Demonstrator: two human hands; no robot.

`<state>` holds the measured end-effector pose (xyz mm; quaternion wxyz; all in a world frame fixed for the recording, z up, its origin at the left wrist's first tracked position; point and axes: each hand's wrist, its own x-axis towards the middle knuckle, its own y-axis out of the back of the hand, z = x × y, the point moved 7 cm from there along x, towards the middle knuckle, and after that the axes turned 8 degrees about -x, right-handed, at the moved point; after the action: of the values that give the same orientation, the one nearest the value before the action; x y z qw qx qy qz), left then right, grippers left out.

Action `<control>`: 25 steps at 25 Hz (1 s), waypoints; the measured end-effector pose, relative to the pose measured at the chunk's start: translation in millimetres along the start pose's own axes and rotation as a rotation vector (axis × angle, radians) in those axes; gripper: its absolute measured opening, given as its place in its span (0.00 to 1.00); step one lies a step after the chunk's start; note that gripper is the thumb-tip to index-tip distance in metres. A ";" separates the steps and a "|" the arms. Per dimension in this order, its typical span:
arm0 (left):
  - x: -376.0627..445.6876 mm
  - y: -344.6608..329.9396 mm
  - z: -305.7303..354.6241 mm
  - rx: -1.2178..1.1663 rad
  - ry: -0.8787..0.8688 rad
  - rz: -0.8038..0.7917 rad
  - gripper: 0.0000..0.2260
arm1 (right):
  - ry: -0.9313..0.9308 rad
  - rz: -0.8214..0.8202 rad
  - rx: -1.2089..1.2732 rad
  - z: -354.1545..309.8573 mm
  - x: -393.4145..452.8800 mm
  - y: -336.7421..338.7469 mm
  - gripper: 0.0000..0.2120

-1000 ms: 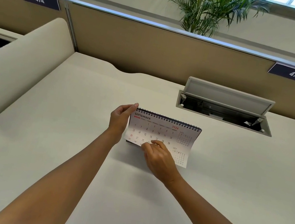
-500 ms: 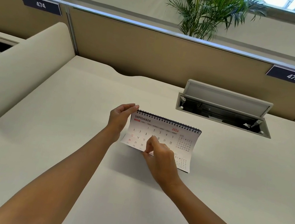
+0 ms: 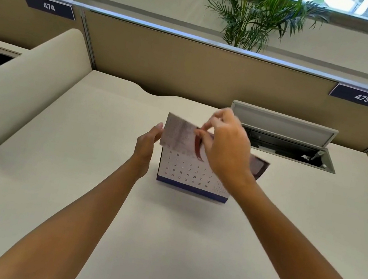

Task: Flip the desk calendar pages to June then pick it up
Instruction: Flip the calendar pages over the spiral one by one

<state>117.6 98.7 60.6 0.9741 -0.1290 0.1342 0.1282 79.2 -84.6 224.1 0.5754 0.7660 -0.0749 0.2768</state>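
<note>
A spiral-bound desk calendar (image 3: 186, 174) stands on the cream desk (image 3: 94, 197), its front page showing a date grid above a blue bottom band. My right hand (image 3: 226, 146) pinches a lifted page (image 3: 178, 136), which is blurred and raised over the calendar's top edge. My left hand (image 3: 146, 145) grips the calendar's upper left corner and side. The month name on the exposed page is hidden behind the lifted page and my right hand.
An open cable box (image 3: 284, 137) with a raised grey lid is set into the desk just behind and to the right of the calendar. A tan partition (image 3: 191, 66) runs along the back, and a curved cream divider (image 3: 22, 86) rises on the left.
My right hand has lifted the September page up from its lower edge and swung it over the top of the calendar, exposing another page. My left hand stays at the upper left corner.
</note>
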 end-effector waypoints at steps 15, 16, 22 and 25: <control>7.7 1.9 -6.8 -0.060 -0.020 0.005 0.09 | 0.124 0.290 0.031 15.8 26.8 -29.5 0.11; 8.1 3.0 -7.2 -0.069 -0.021 0.014 0.09 | 0.179 0.271 0.040 12.9 7.1 -45.0 0.11; 5.5 3.4 -12.6 -0.023 0.055 0.032 0.13 | 0.602 -0.135 -0.252 -8.6 -120.9 -168.8 0.23; 5.7 4.8 -11.0 -0.007 0.058 0.041 0.13 | 0.675 -0.246 -0.344 -3.5 -132.4 -192.8 0.30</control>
<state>119.1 101.3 47.6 0.9665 -0.1336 0.1647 0.1448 50.9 -45.4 -4.8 0.7164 0.5277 0.1656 0.4252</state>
